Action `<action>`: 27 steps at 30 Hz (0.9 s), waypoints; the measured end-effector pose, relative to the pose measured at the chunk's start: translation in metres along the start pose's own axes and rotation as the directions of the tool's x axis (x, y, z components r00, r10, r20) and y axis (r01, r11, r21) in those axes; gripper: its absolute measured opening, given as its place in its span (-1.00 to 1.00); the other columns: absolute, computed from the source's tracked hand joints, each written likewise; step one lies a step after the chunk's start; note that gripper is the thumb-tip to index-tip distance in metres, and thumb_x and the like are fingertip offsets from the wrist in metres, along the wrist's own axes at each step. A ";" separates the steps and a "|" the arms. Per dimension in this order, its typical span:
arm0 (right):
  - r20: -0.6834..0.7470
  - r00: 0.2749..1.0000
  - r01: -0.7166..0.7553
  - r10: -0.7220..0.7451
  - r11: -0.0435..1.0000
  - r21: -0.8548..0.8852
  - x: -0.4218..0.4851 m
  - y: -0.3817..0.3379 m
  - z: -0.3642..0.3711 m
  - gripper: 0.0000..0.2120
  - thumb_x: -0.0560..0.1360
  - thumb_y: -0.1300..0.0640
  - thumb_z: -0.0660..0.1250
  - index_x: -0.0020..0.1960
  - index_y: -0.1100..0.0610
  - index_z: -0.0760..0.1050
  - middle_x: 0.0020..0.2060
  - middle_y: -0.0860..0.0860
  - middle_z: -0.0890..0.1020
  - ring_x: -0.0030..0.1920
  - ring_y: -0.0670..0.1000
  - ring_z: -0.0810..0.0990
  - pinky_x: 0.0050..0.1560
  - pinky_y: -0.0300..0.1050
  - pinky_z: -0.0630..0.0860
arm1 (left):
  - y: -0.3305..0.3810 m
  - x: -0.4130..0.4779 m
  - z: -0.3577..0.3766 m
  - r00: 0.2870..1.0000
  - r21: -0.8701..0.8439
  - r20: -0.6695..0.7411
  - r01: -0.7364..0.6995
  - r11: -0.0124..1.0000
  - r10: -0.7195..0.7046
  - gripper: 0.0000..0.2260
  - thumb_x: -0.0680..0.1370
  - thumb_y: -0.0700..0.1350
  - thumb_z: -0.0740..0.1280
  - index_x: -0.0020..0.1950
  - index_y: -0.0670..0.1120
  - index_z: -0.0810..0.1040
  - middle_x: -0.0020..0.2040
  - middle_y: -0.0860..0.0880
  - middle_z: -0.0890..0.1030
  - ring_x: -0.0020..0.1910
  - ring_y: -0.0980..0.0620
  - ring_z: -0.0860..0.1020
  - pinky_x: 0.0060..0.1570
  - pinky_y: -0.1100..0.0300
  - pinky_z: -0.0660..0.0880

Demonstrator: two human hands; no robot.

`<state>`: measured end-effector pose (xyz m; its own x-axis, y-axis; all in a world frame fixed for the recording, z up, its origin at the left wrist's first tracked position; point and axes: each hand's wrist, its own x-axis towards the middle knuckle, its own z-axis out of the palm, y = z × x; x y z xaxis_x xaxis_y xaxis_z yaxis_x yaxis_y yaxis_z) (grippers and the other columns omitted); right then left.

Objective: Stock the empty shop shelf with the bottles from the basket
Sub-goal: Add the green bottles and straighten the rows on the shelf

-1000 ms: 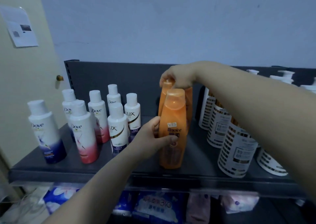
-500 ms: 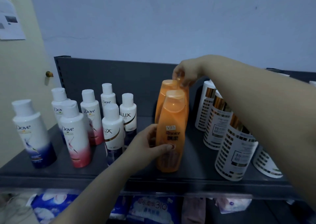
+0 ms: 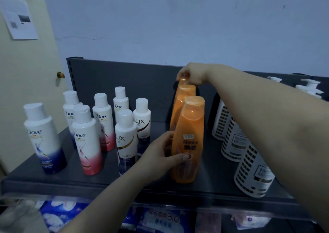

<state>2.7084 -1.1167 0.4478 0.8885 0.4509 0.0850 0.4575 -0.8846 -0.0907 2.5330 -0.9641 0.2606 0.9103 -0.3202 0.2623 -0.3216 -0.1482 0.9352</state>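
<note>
Three orange bottles stand in a row front to back on the dark grey shelf. My left hand grips the front orange bottle low on its side, thumb across its label. My right hand reaches over from the right and pinches the cap of the rear orange bottle. The middle orange bottle stands between them. No basket is in view.
Several white Dove bottles and two Lux bottles stand on the shelf's left half. White and gold striped pump bottles line the right side under my right forearm. Packaged goods lie on the shelf below. Wall behind.
The rear orange bottle has moved back under my right hand, so the three orange bottles now form one line. My left hand keeps its grip on the front bottle.
</note>
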 end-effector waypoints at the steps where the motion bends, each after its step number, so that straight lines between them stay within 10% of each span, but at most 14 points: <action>1: -0.010 1.000 0.002 -0.002 1.000 0.002 0.001 0.001 0.001 -0.67 0.46 0.17 0.40 0.20 -0.03 0.53 0.10 -0.02 0.55 0.12 0.05 0.53 0.11 -0.07 0.48 | 0.000 0.000 0.000 1.000 -0.001 0.000 0.000 1.000 0.000 -0.55 0.39 0.03 0.51 0.23 0.13 0.47 0.13 0.12 0.64 0.13 0.15 0.61 0.10 0.13 0.57; 10: -0.191 0.981 0.005 0.009 0.997 0.075 -0.026 -0.005 -0.005 -0.54 0.59 0.07 0.22 0.48 0.00 0.27 0.46 0.02 0.32 0.44 0.06 0.30 0.41 -0.07 0.23 | -0.005 -0.001 0.002 1.000 -0.005 0.006 0.011 1.000 -0.011 -0.58 0.41 -0.02 0.51 0.22 0.15 0.48 0.11 0.13 0.65 0.11 0.14 0.61 0.12 0.11 0.56; 20: -0.644 0.730 0.264 0.227 0.776 0.572 -0.170 -0.050 0.068 -0.51 0.61 0.00 0.18 0.51 0.00 0.20 0.45 -0.04 0.33 0.43 -0.09 0.30 0.42 -0.05 0.27 | -0.012 -0.003 0.005 1.000 -0.019 0.007 0.015 1.000 -0.015 -0.59 0.39 0.04 0.51 0.19 0.13 0.51 0.14 0.09 0.65 0.15 0.10 0.61 0.18 -0.01 0.53; 27: -0.383 0.858 0.140 0.343 0.561 0.816 -0.204 -0.058 0.169 -0.39 0.50 0.00 0.37 0.47 -0.12 0.19 0.23 -0.15 0.51 0.21 -0.17 0.50 0.26 0.04 0.47 | -0.019 -0.011 0.010 0.999 -0.026 -0.003 0.041 0.999 -0.041 -0.58 0.44 -0.04 0.45 0.28 0.06 0.48 0.21 0.05 0.62 0.23 0.05 0.56 0.26 -0.09 0.47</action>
<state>2.5062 -1.1376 0.2676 0.9059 0.0377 0.4218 0.4091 -0.3354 -0.8486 2.5267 -0.9671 0.2375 0.9235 -0.3113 0.2244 -0.2772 -0.1370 0.9510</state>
